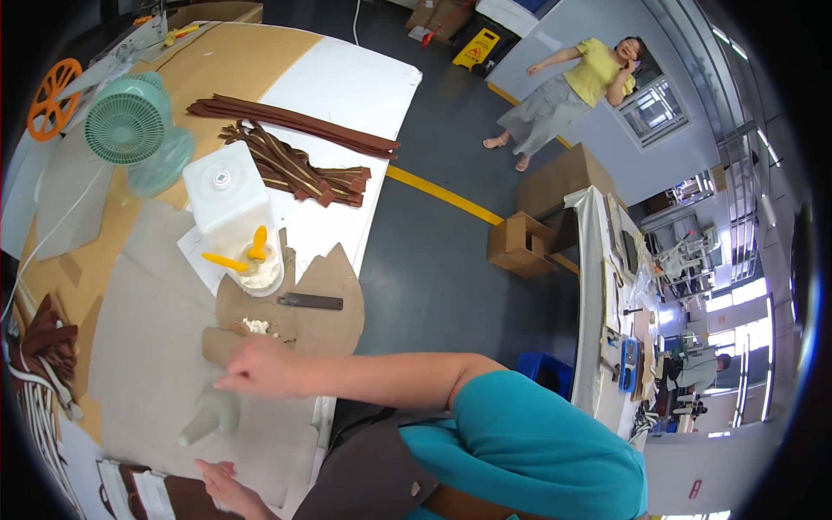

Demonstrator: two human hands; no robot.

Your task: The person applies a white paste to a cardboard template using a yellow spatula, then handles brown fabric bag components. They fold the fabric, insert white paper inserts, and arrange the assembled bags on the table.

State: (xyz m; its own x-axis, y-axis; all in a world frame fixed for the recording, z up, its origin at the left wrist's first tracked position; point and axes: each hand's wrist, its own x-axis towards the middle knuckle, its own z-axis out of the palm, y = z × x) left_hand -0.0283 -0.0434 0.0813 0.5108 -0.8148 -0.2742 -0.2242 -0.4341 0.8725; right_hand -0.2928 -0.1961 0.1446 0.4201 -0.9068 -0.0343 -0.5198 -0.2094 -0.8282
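At the far left of the frame I see a bundle of brown and white strips (43, 355), with an orange wheel (54, 100) and a mint-green fan (126, 130) above it in the upper left. Brown and white pieces (147, 494) lie at the lower left, near the left hand (230, 492), its fingers loosely spread, nothing visible between them. Just above that sits a pale grey-green piece (211, 416), too blurred to name, left of and below centre. The right hand (258, 367) hovers just beside it, fingers curled narrow; I can't tell whether it pinches anything. Above this hand, a white tub (270, 282) holds two yellow-handled tools (258, 244), near a dark flat bar (310, 302). Brown straps (295, 126) stretch across the tabletop (364, 74) at upper centre. Farther right stand cardboard boxes (520, 244), and at upper right, a person in a yellow top (598, 76).
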